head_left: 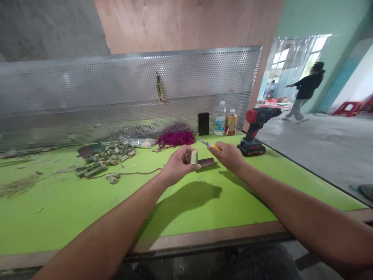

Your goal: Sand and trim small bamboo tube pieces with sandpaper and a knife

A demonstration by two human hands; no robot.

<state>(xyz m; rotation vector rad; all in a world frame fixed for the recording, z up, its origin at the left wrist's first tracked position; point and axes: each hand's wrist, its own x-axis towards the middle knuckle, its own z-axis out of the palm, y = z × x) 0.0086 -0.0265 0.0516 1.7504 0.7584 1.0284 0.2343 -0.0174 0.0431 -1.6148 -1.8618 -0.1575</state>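
Note:
Between the thumb and fingers of my left hand [181,165] is a short pale bamboo piece [194,157], held upright above the green tabletop. My right hand [231,155] is closed round the yellow handle of a utility knife [209,145], its blade pointing up and left, apart from the bamboo. Just behind the bamboo, a curled brown sheet [207,162], perhaps sandpaper, lies on the table between my hands. A dark red cord [136,172] runs leftward from near my left wrist.
Cut bamboo pieces [112,155] are heaped at left, with purple string [176,138] behind. A black phone [203,123], two bottles [220,119] and a cordless drill [253,132] stand at right. A bamboo figure [159,88] hangs on the perforated metal panel [116,85]. A person [309,87] walks beyond.

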